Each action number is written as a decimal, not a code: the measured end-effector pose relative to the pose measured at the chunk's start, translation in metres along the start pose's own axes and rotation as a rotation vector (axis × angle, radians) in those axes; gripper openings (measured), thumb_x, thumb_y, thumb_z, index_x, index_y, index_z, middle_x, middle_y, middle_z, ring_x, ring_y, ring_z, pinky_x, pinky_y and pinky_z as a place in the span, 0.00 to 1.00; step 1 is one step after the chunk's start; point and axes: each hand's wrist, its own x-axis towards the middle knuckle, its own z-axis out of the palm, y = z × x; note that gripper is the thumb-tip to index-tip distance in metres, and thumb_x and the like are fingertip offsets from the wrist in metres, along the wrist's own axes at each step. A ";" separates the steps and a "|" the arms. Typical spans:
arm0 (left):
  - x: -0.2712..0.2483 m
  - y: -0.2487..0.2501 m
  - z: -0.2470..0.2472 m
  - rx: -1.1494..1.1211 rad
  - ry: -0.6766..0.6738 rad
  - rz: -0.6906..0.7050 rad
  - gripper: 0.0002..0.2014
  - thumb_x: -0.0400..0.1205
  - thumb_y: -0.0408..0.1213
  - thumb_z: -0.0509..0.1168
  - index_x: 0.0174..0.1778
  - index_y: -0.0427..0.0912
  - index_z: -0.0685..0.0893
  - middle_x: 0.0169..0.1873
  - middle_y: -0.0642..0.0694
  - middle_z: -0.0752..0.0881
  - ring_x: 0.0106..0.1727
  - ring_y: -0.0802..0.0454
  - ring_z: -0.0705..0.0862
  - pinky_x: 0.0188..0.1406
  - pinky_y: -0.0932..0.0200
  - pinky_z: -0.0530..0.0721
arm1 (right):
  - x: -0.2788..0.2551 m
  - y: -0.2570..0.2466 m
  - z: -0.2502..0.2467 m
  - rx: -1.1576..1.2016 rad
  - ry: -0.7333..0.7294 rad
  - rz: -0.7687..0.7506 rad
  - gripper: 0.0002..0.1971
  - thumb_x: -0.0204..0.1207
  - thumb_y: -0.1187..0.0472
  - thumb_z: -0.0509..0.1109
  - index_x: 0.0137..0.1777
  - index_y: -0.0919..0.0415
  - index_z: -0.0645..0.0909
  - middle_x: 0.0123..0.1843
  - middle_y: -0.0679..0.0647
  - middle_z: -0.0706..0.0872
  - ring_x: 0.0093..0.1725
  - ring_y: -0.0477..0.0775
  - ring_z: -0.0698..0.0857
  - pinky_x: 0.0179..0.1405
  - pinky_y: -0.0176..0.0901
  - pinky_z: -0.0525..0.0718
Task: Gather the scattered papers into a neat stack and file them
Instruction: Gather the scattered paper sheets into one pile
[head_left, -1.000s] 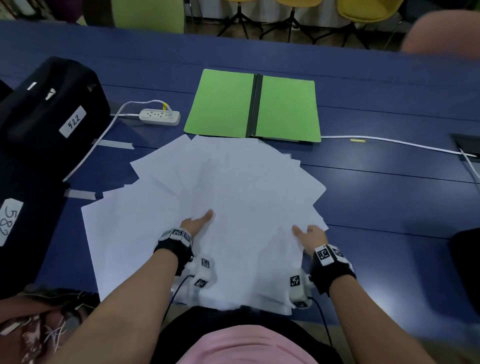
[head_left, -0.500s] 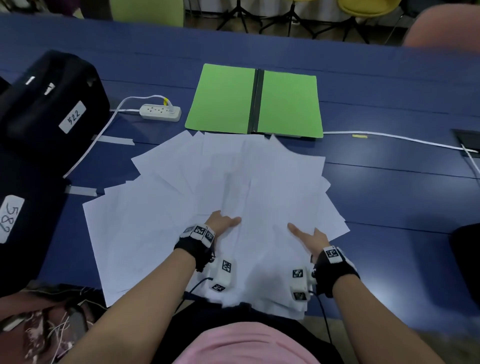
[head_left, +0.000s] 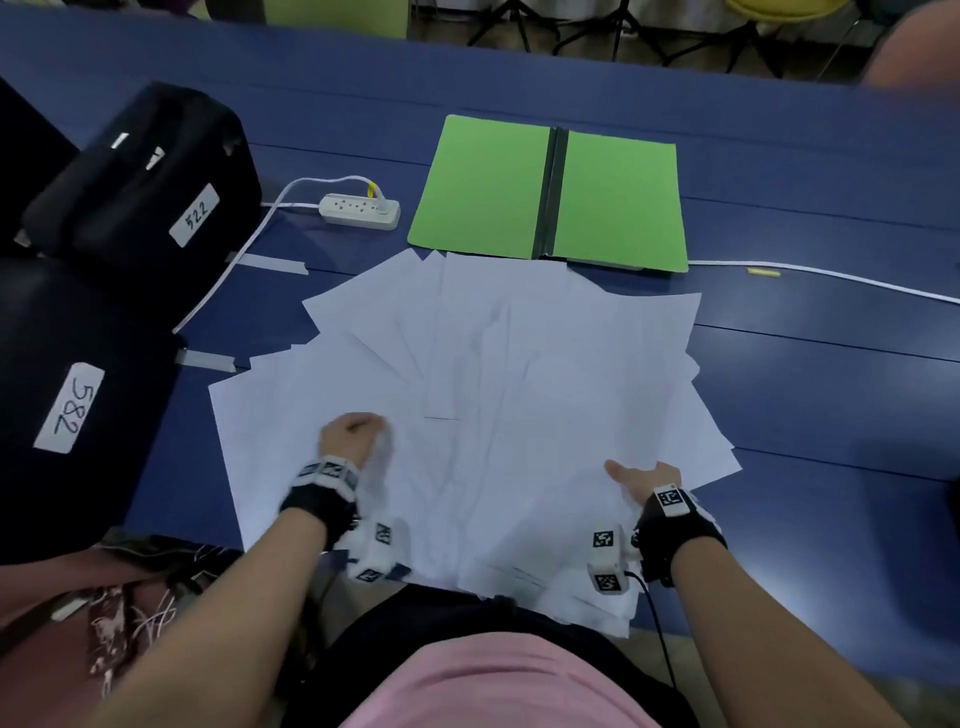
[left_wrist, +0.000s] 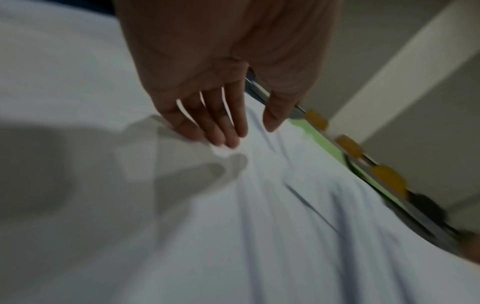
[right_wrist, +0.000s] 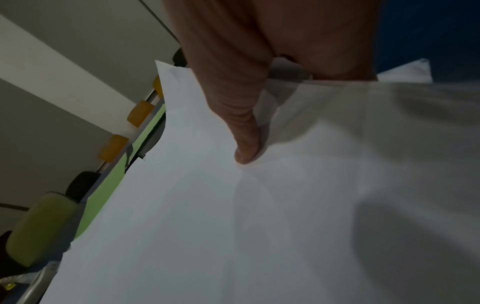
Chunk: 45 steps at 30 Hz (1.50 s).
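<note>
Several white papers (head_left: 519, 389) lie fanned out and overlapping on the blue table (head_left: 805, 389), with some sheets hanging over its near edge. Beyond them an open green folder (head_left: 618, 197) with a dark spine lies flat. My left hand (head_left: 353, 436) rests on the left part of the spread, and its fingertips (left_wrist: 228, 139) press down on a sheet with the thumb held apart. My right hand (head_left: 644, 475) pinches the right side of the pile: the thumb (right_wrist: 246, 152) lies on top, and the other fingers are hidden beneath the sheets.
Two black bags stand at the left, labelled 522 (head_left: 140, 192) and 582 (head_left: 67, 405). A white power strip (head_left: 361, 210) lies left of the folder. A white cable (head_left: 831, 275) runs along the table to the right. Chairs stand beyond the far edge.
My left hand has moved left across the papers, its fingers now bent down. The right hand has slid its fingers under the right sheets. The pile's right side has spread a little wider.
</note>
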 end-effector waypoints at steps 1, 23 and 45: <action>0.007 -0.011 -0.025 0.013 0.092 -0.061 0.18 0.76 0.40 0.69 0.60 0.37 0.86 0.62 0.37 0.86 0.61 0.44 0.84 0.60 0.57 0.79 | -0.001 0.000 0.001 0.000 0.008 -0.005 0.39 0.67 0.53 0.79 0.74 0.70 0.70 0.72 0.65 0.79 0.68 0.68 0.79 0.68 0.54 0.77; 0.033 0.001 -0.035 -0.030 -0.057 -0.017 0.24 0.77 0.53 0.68 0.25 0.49 0.62 0.26 0.51 0.62 0.29 0.52 0.64 0.30 0.59 0.59 | -0.026 -0.003 0.028 -0.093 0.134 -0.104 0.28 0.72 0.55 0.75 0.68 0.71 0.78 0.68 0.66 0.83 0.67 0.67 0.81 0.66 0.50 0.77; -0.009 0.095 -0.066 0.382 -0.077 0.441 0.15 0.77 0.40 0.69 0.58 0.39 0.83 0.58 0.38 0.85 0.61 0.37 0.84 0.64 0.44 0.81 | -0.008 0.007 -0.005 -0.016 0.144 0.048 0.31 0.77 0.55 0.70 0.73 0.75 0.69 0.74 0.69 0.76 0.72 0.67 0.76 0.70 0.51 0.72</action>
